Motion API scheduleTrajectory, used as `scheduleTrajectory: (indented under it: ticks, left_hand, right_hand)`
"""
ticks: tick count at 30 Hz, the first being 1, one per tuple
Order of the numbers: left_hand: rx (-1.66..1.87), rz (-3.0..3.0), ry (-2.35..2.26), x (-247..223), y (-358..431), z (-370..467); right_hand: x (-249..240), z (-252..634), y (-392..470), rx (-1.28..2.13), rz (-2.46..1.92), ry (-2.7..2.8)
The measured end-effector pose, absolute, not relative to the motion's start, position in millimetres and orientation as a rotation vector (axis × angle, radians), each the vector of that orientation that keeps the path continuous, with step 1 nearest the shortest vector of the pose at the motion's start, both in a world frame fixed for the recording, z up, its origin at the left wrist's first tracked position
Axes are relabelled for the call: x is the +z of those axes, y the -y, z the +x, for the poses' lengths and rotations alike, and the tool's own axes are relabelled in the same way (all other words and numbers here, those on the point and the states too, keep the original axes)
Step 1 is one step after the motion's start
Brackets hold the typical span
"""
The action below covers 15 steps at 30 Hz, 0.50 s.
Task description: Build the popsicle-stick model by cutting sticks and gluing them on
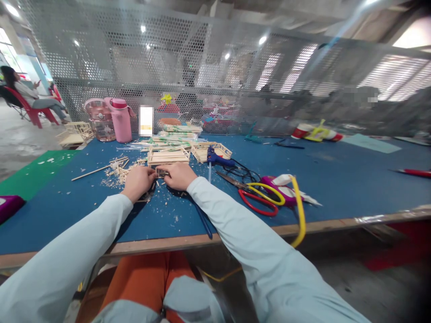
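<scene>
In the head view, the right hand (180, 175) narrowly pinches a small wooden-stick piece (163, 172), mostly hidden, its long axis unclear; the left hand (138, 183) is bent beside it, its hold impossible to tell. Behind, a stick frame (168, 156) runs left to right. Scissors (243, 184) flank the right forearm; the tabletop edge (158, 245) passes beneath both forearms.

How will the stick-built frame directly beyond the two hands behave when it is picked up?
The stick-built frame will probably feel light for its size, since it is thin wood, not a solid block. It likely stays stiff, as it looks joined into a box-like shape. Squeezed hard, it might crack, being so slender.
</scene>
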<state>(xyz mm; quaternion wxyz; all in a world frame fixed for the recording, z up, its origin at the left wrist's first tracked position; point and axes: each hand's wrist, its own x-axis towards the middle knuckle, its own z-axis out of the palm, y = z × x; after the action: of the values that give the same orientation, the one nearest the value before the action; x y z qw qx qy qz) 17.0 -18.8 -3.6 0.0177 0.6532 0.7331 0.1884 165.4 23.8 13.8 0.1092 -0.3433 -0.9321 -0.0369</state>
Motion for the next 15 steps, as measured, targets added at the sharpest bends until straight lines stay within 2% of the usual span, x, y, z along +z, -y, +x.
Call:
scheduleTrajectory:
  ticks: [6, 10, 13, 15]
  left_hand:
    - [0.761, 1.972, -2.224, 3, 26, 17]
    - [1.063, 1.955, -2.028, 12, 34, 21]
    - [1.222, 1.986, -1.783, 15, 38, 29]
    - [1.222, 1.914, -1.603, 15, 39, 36]
  right_hand:
    - [33, 187, -23, -0.063, -1.042, 2.425]
    - [43, 245, -13, -0.205, -1.592, 2.199]
    - [39, 298, -3, -0.242, -2.11, 2.366]
    - [36, 325, 4, -0.212, -2.138, 2.486]
